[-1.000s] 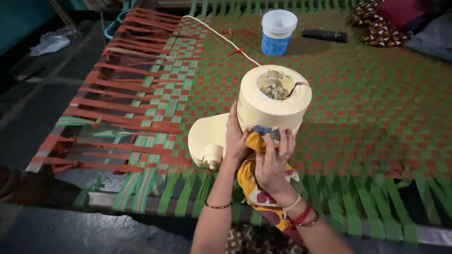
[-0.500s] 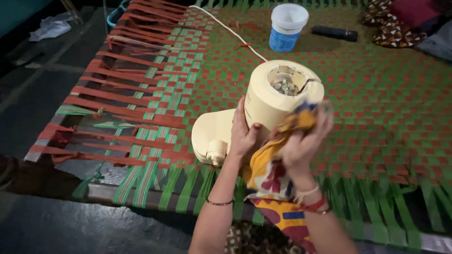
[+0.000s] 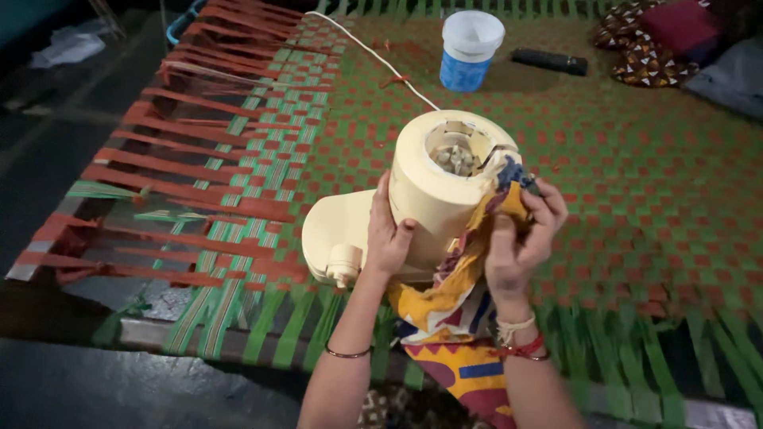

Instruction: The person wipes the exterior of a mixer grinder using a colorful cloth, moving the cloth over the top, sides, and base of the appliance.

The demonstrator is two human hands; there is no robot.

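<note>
A cream plastic mixer base [image 3: 433, 191] stands tilted on a woven cot [image 3: 636, 199] of red and green straps. Its round top opening shows a metal coupling inside. My left hand [image 3: 387, 230] grips the near left side of its cylindrical body. My right hand [image 3: 520, 230] holds a patterned yellow, red and blue cloth [image 3: 461, 318] and presses it against the top right rim of the mixer base. The cloth trails down toward me. A white cord [image 3: 373, 56] runs from the mixer base to the far left.
A white and blue plastic container [image 3: 469, 48] stands at the far side of the cot, with a black remote-like object [image 3: 548, 60] to its right. Patterned cushions [image 3: 652, 40] lie at the far right. The cot's left part has loose, gapped straps over a dark floor.
My right hand has carried the cloth from the lower front of the mixer base up to its top right rim. My left hand has kept its grip on the body.
</note>
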